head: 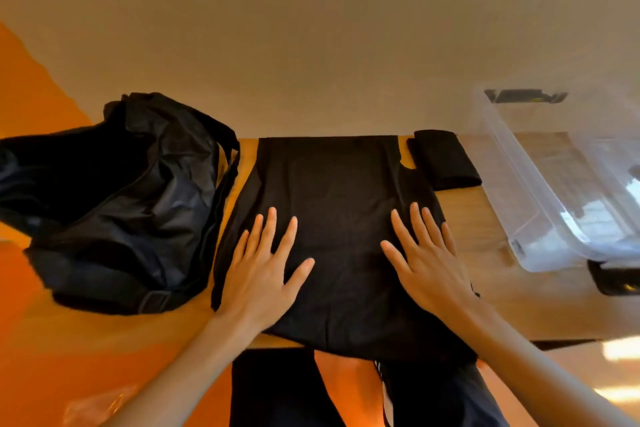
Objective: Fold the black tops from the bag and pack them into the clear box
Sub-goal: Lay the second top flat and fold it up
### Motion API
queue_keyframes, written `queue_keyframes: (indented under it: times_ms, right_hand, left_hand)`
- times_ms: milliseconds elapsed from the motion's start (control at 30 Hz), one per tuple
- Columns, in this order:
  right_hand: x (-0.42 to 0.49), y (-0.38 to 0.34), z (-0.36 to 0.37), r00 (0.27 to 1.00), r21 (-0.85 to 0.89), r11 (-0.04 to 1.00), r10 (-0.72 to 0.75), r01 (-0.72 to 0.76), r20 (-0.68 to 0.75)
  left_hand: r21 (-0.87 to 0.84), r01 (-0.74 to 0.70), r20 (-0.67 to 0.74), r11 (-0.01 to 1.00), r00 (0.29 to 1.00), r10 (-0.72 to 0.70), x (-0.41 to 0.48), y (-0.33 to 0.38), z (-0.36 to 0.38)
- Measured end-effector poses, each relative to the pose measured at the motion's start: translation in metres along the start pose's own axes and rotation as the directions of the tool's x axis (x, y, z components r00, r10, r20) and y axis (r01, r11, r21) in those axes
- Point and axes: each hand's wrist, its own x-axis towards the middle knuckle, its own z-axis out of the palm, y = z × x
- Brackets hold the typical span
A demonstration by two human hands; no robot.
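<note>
A black top (332,184) lies spread flat in the middle of the wooden table (540,302), its near edge hanging over the front. My left hand (266,267) presses flat on its left half with fingers straight and spread. My right hand (426,253) presses flat on its right half the same way. A folded black top (443,159) lies just beyond the spread one, at its right far corner. The black bag (117,204) sits crumpled and open at the left. The clear box (519,184) stands at the right.
A beige wall runs along the table's far edge. A dark flat object (613,281) lies near the box's front corner. Orange floor shows at the left and below. My dark-clothed legs are under the table's front edge.
</note>
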Motion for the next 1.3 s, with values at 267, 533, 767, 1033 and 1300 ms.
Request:
queue_keyframes:
  times_ms: [267,533,767,1033,1300]
  right_hand:
    - [-0.065,0.016,-0.001,0.972,0.172,0.985,0.049,-0.009,-0.232]
    - [-0.103,0.015,0.007,0.848,0.377,0.876,0.428,-0.303,-0.313]
    - [-0.105,0.018,0.0,0.85,0.593,0.787,0.422,-0.171,-0.315]
    - [-0.111,0.036,-0.012,0.917,0.732,0.632,0.398,-0.254,-0.025]
    - [-0.127,0.043,-0.018,0.922,0.854,0.51,0.371,-0.101,-0.112]
  left_hand:
    - [-0.145,0.242,-0.319,0.959,0.907,-0.277,-0.072,-0.011,-0.007]
    - [-0.502,0.357,-0.191,0.788,0.843,-0.503,-0.104,0.001,-0.003]
    - [-0.769,0.338,-0.056,0.542,0.81,-0.584,-0.104,0.005,-0.02]
    - [-0.943,0.181,0.003,0.277,0.842,-0.54,-0.107,0.01,-0.035]
    - [-0.956,0.162,0.001,0.246,0.835,-0.55,-0.119,0.005,-0.025]
